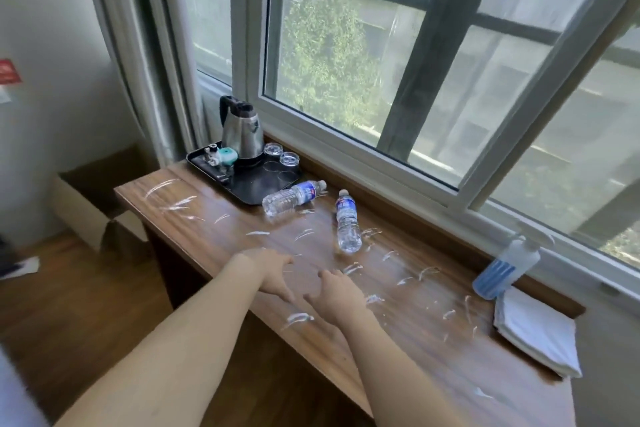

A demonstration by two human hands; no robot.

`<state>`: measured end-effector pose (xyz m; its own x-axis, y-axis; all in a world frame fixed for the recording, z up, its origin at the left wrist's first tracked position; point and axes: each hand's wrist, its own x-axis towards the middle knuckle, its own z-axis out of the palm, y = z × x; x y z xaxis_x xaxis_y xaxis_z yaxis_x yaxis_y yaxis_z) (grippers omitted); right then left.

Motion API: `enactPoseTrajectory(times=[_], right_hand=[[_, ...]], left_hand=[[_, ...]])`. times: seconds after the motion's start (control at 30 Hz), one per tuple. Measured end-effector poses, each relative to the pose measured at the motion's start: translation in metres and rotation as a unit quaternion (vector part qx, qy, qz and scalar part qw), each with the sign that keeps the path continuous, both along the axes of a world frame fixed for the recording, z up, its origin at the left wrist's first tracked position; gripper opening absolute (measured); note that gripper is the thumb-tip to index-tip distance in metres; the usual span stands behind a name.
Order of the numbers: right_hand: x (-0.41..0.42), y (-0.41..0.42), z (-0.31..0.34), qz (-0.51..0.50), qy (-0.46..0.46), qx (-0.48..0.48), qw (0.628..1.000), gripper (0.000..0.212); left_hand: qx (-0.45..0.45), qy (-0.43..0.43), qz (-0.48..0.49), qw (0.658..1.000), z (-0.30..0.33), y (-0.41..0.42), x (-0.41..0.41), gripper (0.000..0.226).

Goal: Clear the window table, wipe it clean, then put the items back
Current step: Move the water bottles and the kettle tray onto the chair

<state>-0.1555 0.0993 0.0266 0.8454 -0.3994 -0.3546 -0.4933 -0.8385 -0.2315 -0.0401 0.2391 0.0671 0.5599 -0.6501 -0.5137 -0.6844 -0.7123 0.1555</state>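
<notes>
The wooden window table (214, 229) is streaked with white smears. A black tray (256, 189) at its far left end carries a steel kettle (242, 133), two glasses (281, 154) and small items. Two plastic water bottles lie on their sides: one (292, 197) by the tray, one (348, 222) nearer the middle. My left hand (273, 270) and my right hand (337, 295) reach over the table's front part, fingers spread and relaxed, holding nothing. A blue spray bottle (504, 269) lies at the right beside a folded white cloth (536, 331).
The window sill and sliding window (346, 121) run along the table's far side. An open cardboard box (93, 204) stands on the wooden floor left of the table. A grey curtain (138, 55) hangs at the left corner.
</notes>
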Motion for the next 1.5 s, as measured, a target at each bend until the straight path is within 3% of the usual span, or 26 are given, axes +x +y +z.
enactPoseTrajectory(times=[0.27,0.6,0.83,1.07,1.27,1.5], right_hand=[[0.084,0.004,-0.007,0.021,-0.007,0.003,1.0,0.067],[0.185,-0.05,-0.015,-0.023,-0.04,-0.002,0.999,0.067],[0.208,-0.092,-0.017,-0.093,-0.04,-0.039,0.994,0.054],[0.218,-0.116,-0.029,-0.206,-0.045,-0.096,0.973,0.052],[0.222,-0.134,-0.042,-0.327,0.0,-0.059,0.943,0.069],[0.225,-0.148,-0.057,-0.379,0.022,-0.003,0.925,0.054]], left_hand=[[-0.01,-0.007,0.013,1.0,-0.004,0.001,0.071,0.1],[0.004,-0.023,-0.028,0.999,-0.012,-0.058,0.167,0.096],[-0.021,-0.065,-0.063,0.996,-0.021,-0.105,0.208,0.085],[-0.032,-0.095,-0.034,0.994,-0.045,-0.137,0.234,0.078],[-0.027,-0.054,-0.014,0.998,-0.066,-0.153,0.254,0.073],[-0.029,-0.05,0.018,0.998,-0.084,-0.175,0.273,0.067]])
